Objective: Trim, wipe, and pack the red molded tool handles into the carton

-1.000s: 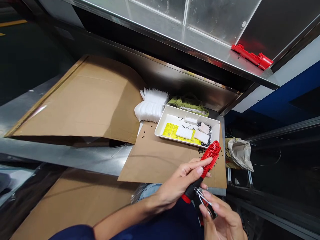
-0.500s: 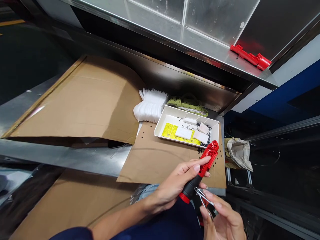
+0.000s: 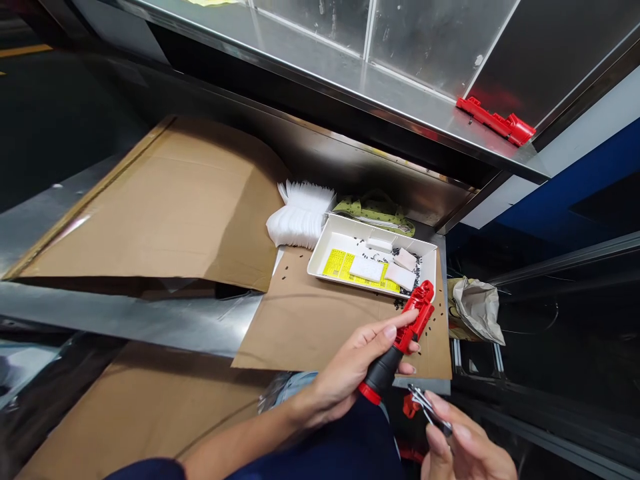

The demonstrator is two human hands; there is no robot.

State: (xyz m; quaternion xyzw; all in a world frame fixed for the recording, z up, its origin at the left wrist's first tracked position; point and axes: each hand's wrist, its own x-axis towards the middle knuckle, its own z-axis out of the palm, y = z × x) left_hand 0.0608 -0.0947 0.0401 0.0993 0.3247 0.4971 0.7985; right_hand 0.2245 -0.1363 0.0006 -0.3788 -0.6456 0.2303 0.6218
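My left hand (image 3: 357,360) is closed around a red and black plastic tool housing (image 3: 383,370). Its hollow red end points up toward the tray, and the black sleeve with a red rim faces my lap. Between the thumb and fingers of my right hand (image 3: 465,433) are silver nail clippers (image 3: 425,405), held a short way right of the black sleeve and apart from it. Just past the housing's red tip, a white tray (image 3: 320,263) holds white and pinkish blocks, small black bits and a yellow printed label.
A cardboard sheet (image 3: 295,327) lies under the tray, scattered with black bits. White foam sheets (image 3: 303,217) and a green pouch (image 3: 375,212) sit behind. Large cardboard (image 3: 165,207) covers the left. Another red housing piece (image 3: 495,121) rests on the metal shelf. A paper bag (image 3: 477,307) stands right.
My right hand has drawn the nail clippers away from the black sleeve, down and to the right. The left hand keeps its hold on the housing, almost still.
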